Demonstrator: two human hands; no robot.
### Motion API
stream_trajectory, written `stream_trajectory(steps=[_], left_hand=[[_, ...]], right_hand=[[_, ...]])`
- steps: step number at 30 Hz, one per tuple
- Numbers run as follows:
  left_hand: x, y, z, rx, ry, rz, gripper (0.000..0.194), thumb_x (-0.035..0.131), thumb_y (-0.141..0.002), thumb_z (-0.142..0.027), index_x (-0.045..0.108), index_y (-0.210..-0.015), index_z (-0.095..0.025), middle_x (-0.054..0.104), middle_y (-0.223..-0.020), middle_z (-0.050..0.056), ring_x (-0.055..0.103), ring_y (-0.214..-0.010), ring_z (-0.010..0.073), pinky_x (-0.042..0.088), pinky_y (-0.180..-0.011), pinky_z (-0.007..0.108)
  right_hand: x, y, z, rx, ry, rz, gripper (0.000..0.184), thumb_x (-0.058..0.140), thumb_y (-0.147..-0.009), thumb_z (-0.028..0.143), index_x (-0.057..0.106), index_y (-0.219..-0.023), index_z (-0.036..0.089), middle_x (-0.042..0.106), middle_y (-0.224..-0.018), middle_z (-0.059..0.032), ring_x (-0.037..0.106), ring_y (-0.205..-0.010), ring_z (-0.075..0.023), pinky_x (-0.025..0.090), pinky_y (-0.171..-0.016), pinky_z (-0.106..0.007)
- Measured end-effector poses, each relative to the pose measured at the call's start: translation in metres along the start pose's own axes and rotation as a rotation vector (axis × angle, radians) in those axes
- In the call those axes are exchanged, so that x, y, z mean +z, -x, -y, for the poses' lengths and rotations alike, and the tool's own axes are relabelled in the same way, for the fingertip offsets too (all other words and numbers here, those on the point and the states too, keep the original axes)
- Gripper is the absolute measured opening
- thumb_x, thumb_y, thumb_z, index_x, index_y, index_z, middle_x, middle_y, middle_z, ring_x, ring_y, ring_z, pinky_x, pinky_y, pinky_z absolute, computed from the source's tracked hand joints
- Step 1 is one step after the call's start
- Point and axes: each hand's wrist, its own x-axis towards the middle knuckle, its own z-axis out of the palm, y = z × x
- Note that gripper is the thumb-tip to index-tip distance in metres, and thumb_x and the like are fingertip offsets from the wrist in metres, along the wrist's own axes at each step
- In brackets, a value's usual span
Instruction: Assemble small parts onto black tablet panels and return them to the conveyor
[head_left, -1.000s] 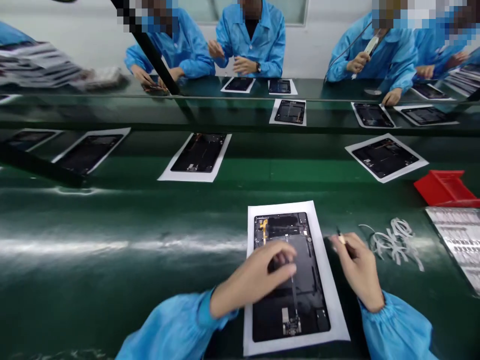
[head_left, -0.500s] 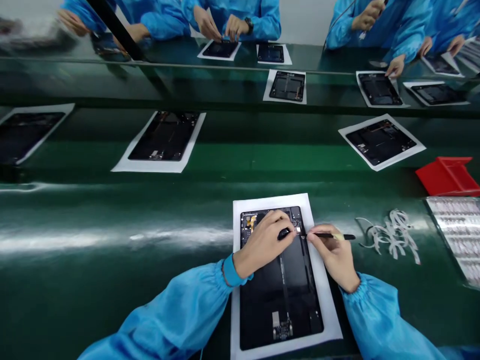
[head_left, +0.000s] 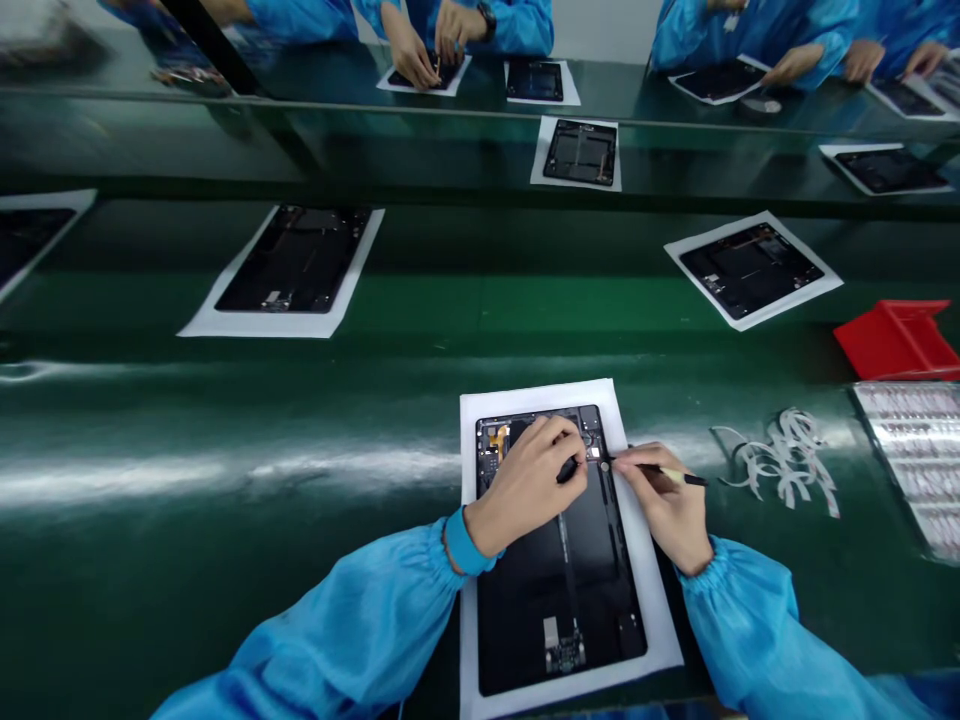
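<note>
An opened black tablet point(head_left: 525, 620), its inner parts showing, lies on a white sheet point(head_left: 664, 630) in front of me. My left hand point(head_left: 529, 480) is over the tablet's upper part, fingers curled around a small black rounded object point(head_left: 568, 470) whose kind I cannot make out. At the tablet's upper right edge, my right hand point(head_left: 664, 500) pinches a slim black tweezers-like tool point(head_left: 694, 480). The tool's dark tip points left, close to a small pale part inside the tablet. My left wrist wears a blue band point(head_left: 463, 543).
Curled white strips point(head_left: 791, 460) lie to the right, beside a clear tray of small parts point(head_left: 911, 450) and a red bin point(head_left: 896, 340). More opened tablets on white sheets rest on the green belt point(head_left: 555, 310). Co-workers in blue sleeves point(head_left: 517, 25) work across the line.
The tool in my right hand has tilted slightly; my left hand has barely moved. Tablets on the belt appear shifted left. Across the line, a co-worker's tablet has moved from the lower ledge to the bench.
</note>
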Motion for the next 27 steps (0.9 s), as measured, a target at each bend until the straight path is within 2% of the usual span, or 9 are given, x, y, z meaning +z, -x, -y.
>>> stream_trajectory(steps=[9,14,18,27], left_hand=[[0.000,-0.001,0.001,-0.020,0.039,-0.013,0.012,0.057,-0.077,-0.008,0.055,-0.075,-0.020,0.058,-0.094,0.004,0.054,-0.087,0.0199,0.046,-0.082,0.036],[0.001,-0.001,0.001,-0.033,0.044,-0.021,0.012,0.056,-0.077,-0.007,0.055,-0.075,-0.020,0.058,-0.093,0.004,0.054,-0.087,0.0201,0.046,-0.081,0.036],[0.001,-0.001,0.001,-0.035,0.042,-0.013,0.012,0.057,-0.078,-0.008,0.055,-0.076,-0.020,0.057,-0.093,0.004,0.054,-0.087,0.0204,0.046,-0.080,0.036],[0.002,-0.002,0.001,-0.045,0.033,-0.015,0.011,0.054,-0.081,-0.008,0.055,-0.078,-0.019,0.057,-0.093,0.004,0.052,-0.087,0.0202,0.045,-0.080,0.036]], right_hand=[[0.002,-0.006,0.001,0.091,-0.115,-0.011,0.007,0.073,-0.080,0.029,0.072,-0.078,0.022,0.073,-0.083,-0.0042,0.068,-0.081,-0.0204,0.056,-0.076,-0.034],[0.003,-0.015,0.002,0.138,-0.122,0.080,0.014,0.074,-0.077,0.035,0.073,-0.077,0.021,0.075,-0.081,-0.0048,0.069,-0.078,-0.0213,0.056,-0.075,-0.035],[0.002,-0.016,0.003,0.131,-0.125,0.123,0.013,0.074,-0.078,0.034,0.073,-0.078,0.021,0.075,-0.083,-0.0042,0.069,-0.078,-0.0206,0.055,-0.076,-0.034],[-0.004,-0.013,0.000,0.064,-0.102,0.133,0.011,0.071,-0.081,0.031,0.073,-0.080,0.021,0.074,-0.084,-0.0043,0.069,-0.081,-0.0205,0.055,-0.077,-0.033]])
